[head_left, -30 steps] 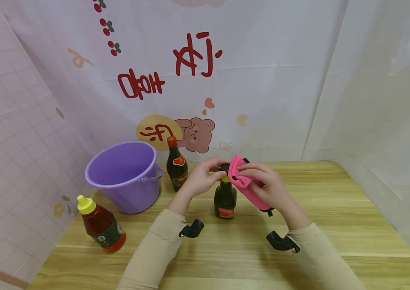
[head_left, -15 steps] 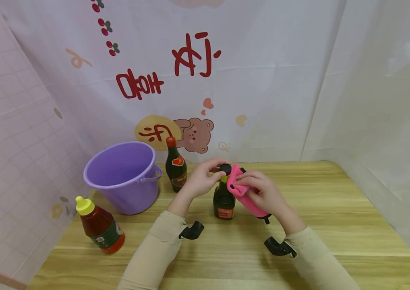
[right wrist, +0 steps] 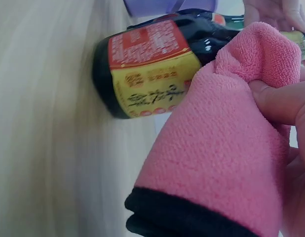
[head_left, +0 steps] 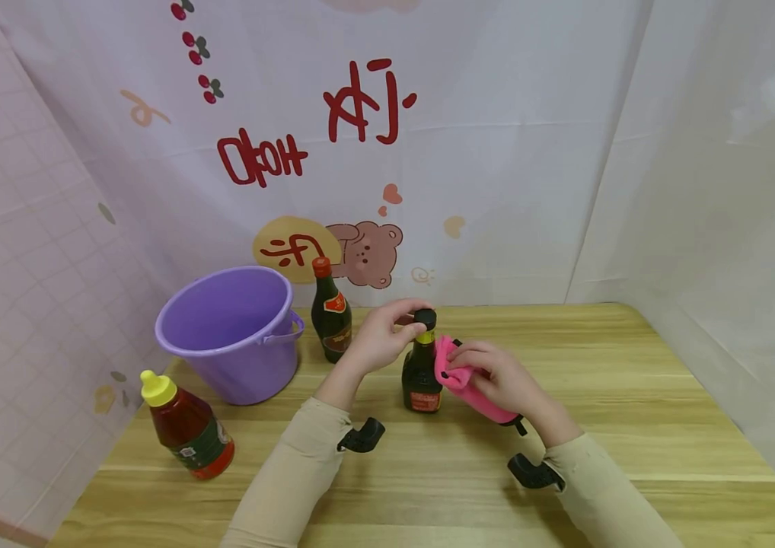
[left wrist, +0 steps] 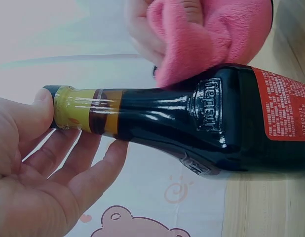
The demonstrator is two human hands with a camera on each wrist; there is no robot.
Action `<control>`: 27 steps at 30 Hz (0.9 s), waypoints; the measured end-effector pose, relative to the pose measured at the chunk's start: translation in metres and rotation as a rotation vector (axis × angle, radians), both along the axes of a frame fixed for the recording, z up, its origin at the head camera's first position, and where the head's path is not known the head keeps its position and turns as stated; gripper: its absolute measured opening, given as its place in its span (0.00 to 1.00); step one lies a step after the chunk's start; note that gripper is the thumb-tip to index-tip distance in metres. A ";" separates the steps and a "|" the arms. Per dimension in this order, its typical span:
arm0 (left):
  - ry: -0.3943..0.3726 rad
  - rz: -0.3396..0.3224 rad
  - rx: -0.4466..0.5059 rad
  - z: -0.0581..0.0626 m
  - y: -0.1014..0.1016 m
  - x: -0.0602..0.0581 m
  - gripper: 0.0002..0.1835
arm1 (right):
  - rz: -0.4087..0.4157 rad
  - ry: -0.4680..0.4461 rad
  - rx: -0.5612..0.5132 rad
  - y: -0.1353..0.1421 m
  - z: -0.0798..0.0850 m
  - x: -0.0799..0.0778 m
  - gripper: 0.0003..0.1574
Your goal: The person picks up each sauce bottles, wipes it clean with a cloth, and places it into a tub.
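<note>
A dark sauce bottle [head_left: 422, 374] with a black cap, a yellow neck band and a red label stands upright on the table. My left hand [head_left: 385, 335] pinches its cap between thumb and fingers; in the left wrist view the thumb [left wrist: 42, 106] lies on the cap's edge. Bunched in my right hand [head_left: 500, 374] is a pink cloth [head_left: 473, 396] with black edging. Its folded end lies against the bottle's shoulder, just below the neck. The right wrist view shows the cloth [right wrist: 216, 138] hanging down from the right thumb, partly covering the bottle.
Left of the hands stands a purple bucket [head_left: 274, 373] with its handle down. Beside it is a green bottle [head_left: 331, 320] with a red cap. A red sauce squeeze bottle [head_left: 192, 430] with a yellow top stands at the front left. A printed curtain [head_left: 518, 190] hangs behind the table.
My right hand and the pink cloth have moved down along the bottle, from beside its cap to its shoulder. My left hand has stayed on the cap.
</note>
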State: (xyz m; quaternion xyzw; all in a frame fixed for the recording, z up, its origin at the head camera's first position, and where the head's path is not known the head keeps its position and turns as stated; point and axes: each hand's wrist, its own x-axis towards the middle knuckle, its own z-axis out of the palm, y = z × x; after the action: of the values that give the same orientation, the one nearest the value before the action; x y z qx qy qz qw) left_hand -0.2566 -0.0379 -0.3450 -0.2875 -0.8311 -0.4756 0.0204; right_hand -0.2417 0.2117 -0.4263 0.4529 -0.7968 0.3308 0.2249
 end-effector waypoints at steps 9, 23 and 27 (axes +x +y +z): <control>-0.003 0.010 -0.005 0.001 0.001 0.000 0.17 | 0.008 -0.037 0.038 0.007 -0.011 -0.003 0.34; 0.008 0.009 -0.002 -0.001 0.001 0.000 0.18 | 0.026 -0.051 0.195 0.008 -0.026 -0.002 0.30; 0.013 0.006 -0.005 -0.001 0.001 0.000 0.18 | 0.037 -0.054 0.244 0.005 -0.031 -0.003 0.29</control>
State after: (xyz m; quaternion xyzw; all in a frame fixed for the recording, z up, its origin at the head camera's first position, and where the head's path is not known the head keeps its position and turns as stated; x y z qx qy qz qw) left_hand -0.2568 -0.0373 -0.3456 -0.2883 -0.8329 -0.4717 0.0265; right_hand -0.2449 0.2171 -0.4570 0.4823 -0.8284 0.2477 0.1404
